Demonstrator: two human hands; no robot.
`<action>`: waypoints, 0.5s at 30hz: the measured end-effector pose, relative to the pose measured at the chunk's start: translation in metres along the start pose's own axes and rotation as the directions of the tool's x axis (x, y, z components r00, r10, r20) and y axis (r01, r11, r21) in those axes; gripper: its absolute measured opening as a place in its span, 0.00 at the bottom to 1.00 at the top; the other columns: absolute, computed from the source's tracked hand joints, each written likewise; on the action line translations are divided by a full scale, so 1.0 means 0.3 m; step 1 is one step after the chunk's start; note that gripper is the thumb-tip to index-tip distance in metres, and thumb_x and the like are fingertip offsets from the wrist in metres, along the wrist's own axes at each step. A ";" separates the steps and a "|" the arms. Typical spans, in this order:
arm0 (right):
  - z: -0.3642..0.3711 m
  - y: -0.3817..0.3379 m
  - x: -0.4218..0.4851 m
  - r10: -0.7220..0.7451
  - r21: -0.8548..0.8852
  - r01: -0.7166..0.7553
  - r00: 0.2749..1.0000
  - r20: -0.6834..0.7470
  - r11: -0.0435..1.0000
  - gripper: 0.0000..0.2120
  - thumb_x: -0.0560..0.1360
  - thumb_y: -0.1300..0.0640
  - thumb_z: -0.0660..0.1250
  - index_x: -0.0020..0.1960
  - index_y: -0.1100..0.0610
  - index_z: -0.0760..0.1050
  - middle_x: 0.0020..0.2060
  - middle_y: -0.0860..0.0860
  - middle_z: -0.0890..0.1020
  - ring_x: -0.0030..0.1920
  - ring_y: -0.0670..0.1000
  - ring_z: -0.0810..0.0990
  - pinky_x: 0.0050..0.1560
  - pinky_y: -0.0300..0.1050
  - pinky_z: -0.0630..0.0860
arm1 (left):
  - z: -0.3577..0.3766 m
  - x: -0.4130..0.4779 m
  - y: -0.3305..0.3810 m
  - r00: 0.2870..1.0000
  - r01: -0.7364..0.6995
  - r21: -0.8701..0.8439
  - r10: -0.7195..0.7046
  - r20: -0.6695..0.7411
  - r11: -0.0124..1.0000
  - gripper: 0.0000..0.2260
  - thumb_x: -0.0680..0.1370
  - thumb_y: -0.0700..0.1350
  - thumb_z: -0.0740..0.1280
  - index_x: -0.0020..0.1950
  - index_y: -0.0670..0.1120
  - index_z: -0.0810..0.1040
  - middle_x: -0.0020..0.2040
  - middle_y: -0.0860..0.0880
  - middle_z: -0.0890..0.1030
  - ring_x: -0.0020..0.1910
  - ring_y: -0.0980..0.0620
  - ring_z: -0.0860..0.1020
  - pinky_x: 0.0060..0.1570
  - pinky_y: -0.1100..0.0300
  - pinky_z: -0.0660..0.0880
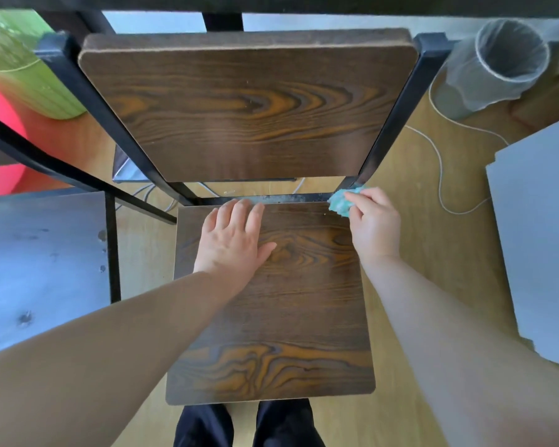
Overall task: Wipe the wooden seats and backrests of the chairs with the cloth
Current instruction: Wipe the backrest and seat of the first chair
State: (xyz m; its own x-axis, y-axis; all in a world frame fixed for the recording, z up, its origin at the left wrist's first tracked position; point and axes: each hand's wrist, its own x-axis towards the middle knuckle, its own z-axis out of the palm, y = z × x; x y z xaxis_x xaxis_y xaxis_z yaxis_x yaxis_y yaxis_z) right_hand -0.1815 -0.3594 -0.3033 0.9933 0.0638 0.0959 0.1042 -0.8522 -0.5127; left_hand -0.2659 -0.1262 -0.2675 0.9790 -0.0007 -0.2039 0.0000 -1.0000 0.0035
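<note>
Chair seat [271, 317] and backrest [246, 108] fill the middle of the view: 2 dark brown boards with bold orange grain, flat, with rounded corners, carried on a black metal frame [397, 114]. The chair stands on a pale wood-look floor [417, 253], with strips of bare floor down both sides of the seat. A grey desk [39, 269] with a black leg stands close on the left, and a grey panel [539, 237] lies near on the right. A bin [497, 66] lined with clear plastic stands beyond the backrest's right post, a thin white cable [439, 175] looping over the floor beside it. The left hand [233, 240] lies flat on the seat, fingers straight, tips at the rear edge, holding nothing. The right hand [373, 224] pinches a crumpled turquoise cloth [342, 201] at the seat's rear right corner, against the dusty rear crossbar [288, 198].
</note>
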 end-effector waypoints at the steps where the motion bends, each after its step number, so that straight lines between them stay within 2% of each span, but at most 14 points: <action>1: -0.035 -0.019 -0.008 -0.029 0.018 0.030 0.999 -0.037 0.999 0.13 0.74 0.67 0.66 0.56 0.60 0.83 0.51 0.52 0.80 0.49 0.53 0.79 0.51 0.37 0.73 | -0.018 0.000 -0.002 1.000 -0.004 0.000 0.004 -0.008 1.000 0.32 0.76 0.64 0.58 0.75 0.47 0.61 0.70 0.46 0.67 0.70 0.43 0.65 0.69 0.47 0.62; 4: -0.164 -0.098 -0.015 -0.100 0.050 0.109 0.984 -0.150 0.993 0.13 0.74 0.67 0.66 0.54 0.59 0.83 0.48 0.52 0.79 0.48 0.53 0.79 0.48 0.36 0.71 | -0.083 0.007 -0.008 0.999 -0.015 0.003 0.015 -0.046 1.000 0.32 0.76 0.63 0.60 0.74 0.45 0.64 0.69 0.44 0.69 0.68 0.42 0.68 0.67 0.46 0.65; 8: -0.347 -0.259 0.042 -0.227 0.046 0.253 0.921 -0.316 0.966 0.12 0.75 0.67 0.66 0.55 0.59 0.83 0.49 0.55 0.79 0.50 0.50 0.78 0.49 0.32 0.72 | -0.174 0.020 -0.021 0.992 -0.029 -0.026 0.025 -0.127 0.999 0.32 0.74 0.62 0.66 0.72 0.44 0.68 0.68 0.43 0.73 0.67 0.41 0.70 0.64 0.45 0.69; 11: -0.424 -0.389 0.118 -0.287 0.025 0.323 0.871 -0.398 0.946 0.10 0.76 0.65 0.67 0.56 0.60 0.82 0.50 0.56 0.79 0.52 0.47 0.76 0.50 0.28 0.71 | -0.226 0.027 -0.041 0.987 -0.038 -0.026 0.034 -0.154 0.999 0.32 0.74 0.62 0.65 0.72 0.44 0.69 0.68 0.42 0.73 0.67 0.41 0.70 0.64 0.44 0.69; 15: -0.405 -0.488 0.197 -0.279 0.024 0.325 0.844 -0.458 0.945 0.10 0.76 0.65 0.65 0.55 0.60 0.82 0.49 0.56 0.79 0.50 0.47 0.76 0.48 0.26 0.68 | -0.245 0.024 -0.073 0.988 -0.050 -0.007 0.049 -0.147 0.999 0.32 0.76 0.63 0.62 0.74 0.46 0.66 0.70 0.44 0.71 0.69 0.42 0.68 0.67 0.45 0.66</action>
State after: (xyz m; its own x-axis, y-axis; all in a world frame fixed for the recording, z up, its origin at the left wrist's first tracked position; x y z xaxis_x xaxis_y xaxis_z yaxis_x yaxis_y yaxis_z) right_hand -0.1441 -0.2940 -0.1189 0.7868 0.0538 0.6149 0.4229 -0.7725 -0.4736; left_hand -0.2438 -0.1040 -0.1972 0.9972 -0.0487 -0.0574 -0.0476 -0.9987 0.0206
